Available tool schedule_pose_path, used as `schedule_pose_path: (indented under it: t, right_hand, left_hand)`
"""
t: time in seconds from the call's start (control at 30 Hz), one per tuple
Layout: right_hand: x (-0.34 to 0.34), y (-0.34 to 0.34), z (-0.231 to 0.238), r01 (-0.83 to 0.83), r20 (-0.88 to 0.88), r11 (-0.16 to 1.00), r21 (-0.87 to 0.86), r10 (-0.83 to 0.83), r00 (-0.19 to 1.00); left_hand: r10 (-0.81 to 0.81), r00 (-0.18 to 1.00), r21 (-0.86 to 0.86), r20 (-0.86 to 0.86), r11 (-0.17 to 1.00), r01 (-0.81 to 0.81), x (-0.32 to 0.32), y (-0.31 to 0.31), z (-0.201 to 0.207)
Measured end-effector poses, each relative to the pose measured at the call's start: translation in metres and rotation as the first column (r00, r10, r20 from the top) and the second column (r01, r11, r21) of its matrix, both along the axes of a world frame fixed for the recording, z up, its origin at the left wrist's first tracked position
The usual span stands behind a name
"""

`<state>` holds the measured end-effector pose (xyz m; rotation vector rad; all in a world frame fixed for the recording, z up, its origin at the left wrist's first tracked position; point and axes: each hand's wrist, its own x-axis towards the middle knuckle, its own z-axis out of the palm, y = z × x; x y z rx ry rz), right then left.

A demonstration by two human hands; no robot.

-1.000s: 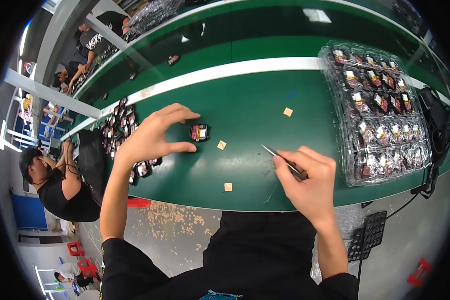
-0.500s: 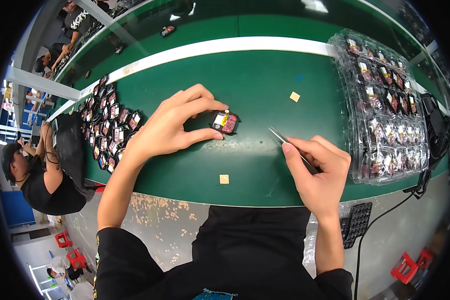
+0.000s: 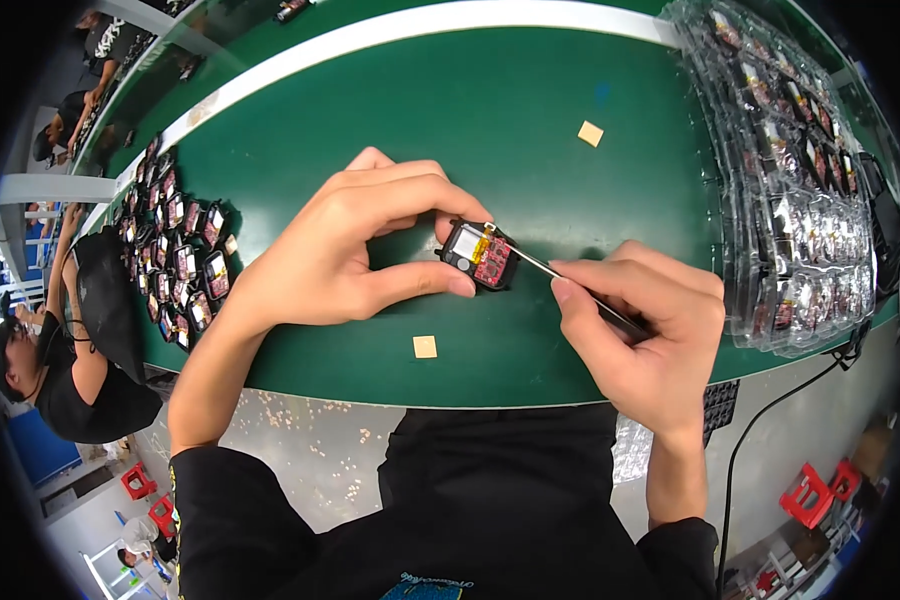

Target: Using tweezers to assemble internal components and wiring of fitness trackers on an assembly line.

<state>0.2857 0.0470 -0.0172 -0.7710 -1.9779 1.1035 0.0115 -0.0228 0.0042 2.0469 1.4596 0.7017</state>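
L hand (image 3: 335,245) is part-curled, thumb & index a device's width apart, pinching the small black device (image 3: 480,255) by its near & far edges; other fingers bent behind the index. R hand (image 3: 655,350) is closed in a pen-type grip on slim metal tweezers (image 3: 540,265), btwn thumb & index; can't tell if the tips are apart. Key relation: device sits btwn the hands, at the L fingertips, so L is nearer & touching; R is off to the device's right & a bit closer to the body. Device is near-square, so long axis is hard to call, but it's tilted, w/ pale cell on the L side & red board on the R, facing the tweezers. Tweezers slant up-left, tip right at the board's upper-R edge; can't tell if touching. Also unclear if device rests on the green desk (image 3: 530,120) or is slightly lifted. Two tan squares lie apart: one (image 3: 425,347) nr the front edge, other (image 3: 590,133) farther back. Pile of similar units (image 3: 175,250) far L, clear trays (image 3: 810,250) far R.
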Motion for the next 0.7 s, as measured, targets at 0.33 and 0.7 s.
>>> schedule_pose_path:
  t: [0.33,0.7]
  right_hand:
    - [-0.0086,0.0032,0.0014,-0.031,0.093,0.998,0.046,0.026,0.995]
    - [-0.0091,0.0033,-0.0007,-0.021,0.083,0.997,0.069,0.015,0.996]
  left_hand:
    - [-0.024,1.000,-0.013,-0.002,1.000,0.024,-0.0034,0.0043,-0.0004]
    - [-0.017,1.000,0.014,0.000,1.000,0.017,-0.0034,0.0046,-0.0040]
